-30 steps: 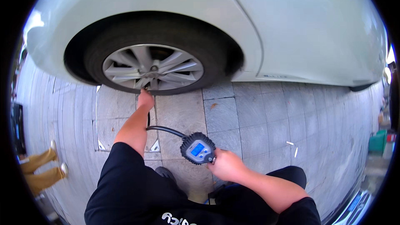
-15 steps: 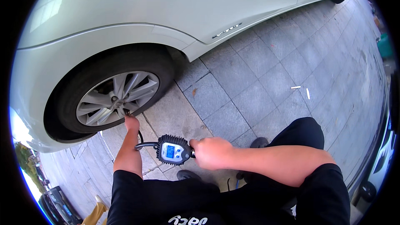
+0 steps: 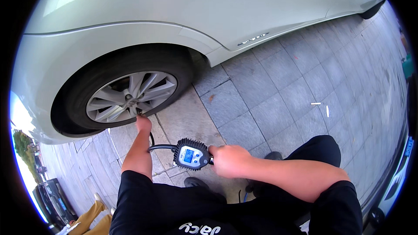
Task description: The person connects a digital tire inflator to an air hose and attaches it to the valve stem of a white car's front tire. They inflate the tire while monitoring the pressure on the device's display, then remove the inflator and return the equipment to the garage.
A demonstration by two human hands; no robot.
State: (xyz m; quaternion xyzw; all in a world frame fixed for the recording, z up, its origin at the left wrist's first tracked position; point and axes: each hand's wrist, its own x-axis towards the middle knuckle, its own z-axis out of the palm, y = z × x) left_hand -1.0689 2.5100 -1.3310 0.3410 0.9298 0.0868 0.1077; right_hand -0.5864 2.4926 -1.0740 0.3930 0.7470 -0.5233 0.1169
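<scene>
Grey paving slabs [image 3: 278, 95] run beside a pale car [image 3: 209, 13]; its alloy wheel [image 3: 130, 96] sits low at the left. The left hand [image 3: 143, 122] is stretched out to the wheel's lower rim, fingers pinched, probably on the hose end at the valve, though that spot is too small to be sure; the right hand [image 3: 230, 160] is clamped round the handle of a tyre inflator gauge [image 3: 191, 154], held between the knees and the wheel. The gauge looks light and rigid, its screen likely fragile, best gripped by the handle; the black hose [image 3: 160, 147] looks stiff yet bendable.
</scene>
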